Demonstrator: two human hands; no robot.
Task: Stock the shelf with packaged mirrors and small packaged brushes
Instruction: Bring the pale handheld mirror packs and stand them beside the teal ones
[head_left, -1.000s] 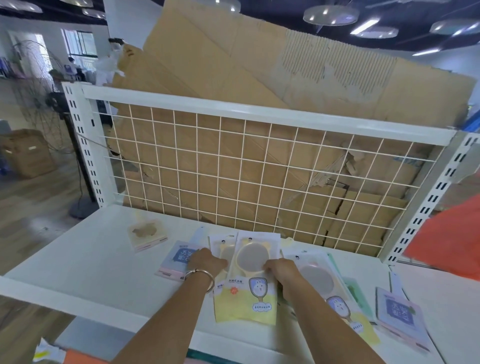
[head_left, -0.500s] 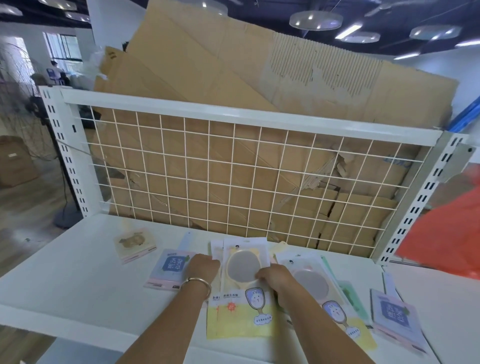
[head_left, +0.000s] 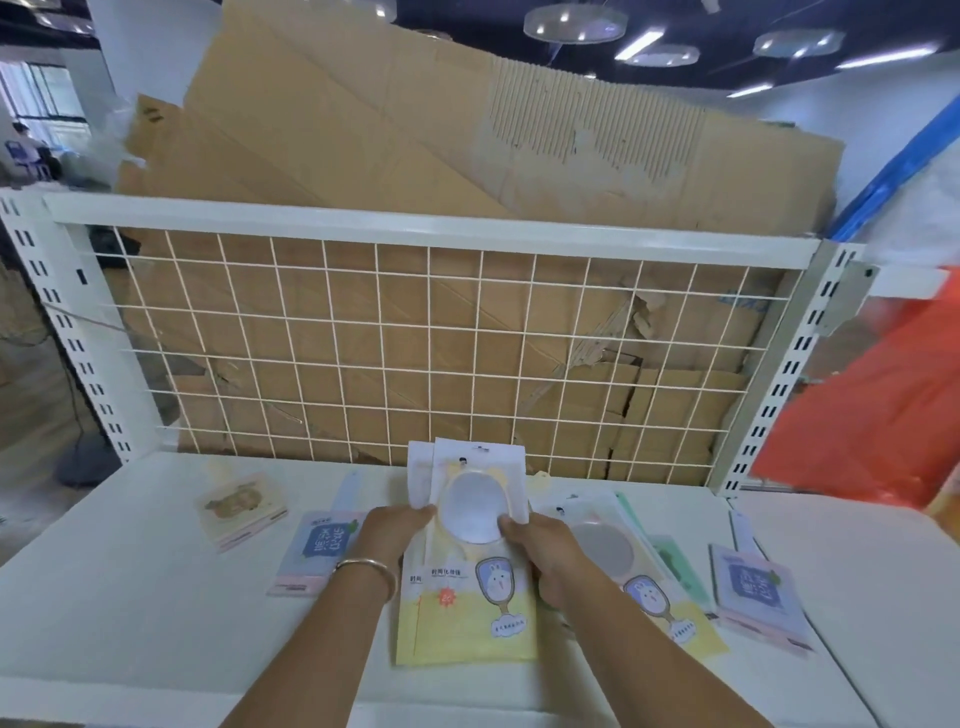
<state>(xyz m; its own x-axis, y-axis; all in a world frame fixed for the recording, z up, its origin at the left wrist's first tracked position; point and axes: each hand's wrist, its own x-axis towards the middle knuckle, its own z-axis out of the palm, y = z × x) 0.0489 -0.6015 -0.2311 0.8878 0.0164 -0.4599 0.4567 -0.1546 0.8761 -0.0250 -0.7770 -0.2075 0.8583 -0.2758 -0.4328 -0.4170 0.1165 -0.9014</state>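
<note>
A small stack of yellow packaged mirrors (head_left: 470, 571) with a round mirror window lies in the middle of the white shelf (head_left: 130, 597). My left hand (head_left: 389, 530) grips its left edge and my right hand (head_left: 540, 540) grips its right edge. The stack's far end is tilted up off the shelf. Another packaged mirror (head_left: 634, 577) lies just right of it, partly under my right arm. Blue-and-pink brush packs lie flat at the left (head_left: 317, 551) and at the right (head_left: 758, 592).
A beige pack (head_left: 241, 506) lies at the shelf's back left. A white wire grid back panel (head_left: 415, 338) stands behind the shelf, with flattened cardboard (head_left: 467, 130) leaning behind it. Green packs (head_left: 670, 551) peek from under the right mirror pack. Orange material (head_left: 883, 405) sits at right.
Both hands have slid up the mirror stack's sides, and its far end has lifted off the shelf. The camera has moved closer.
</note>
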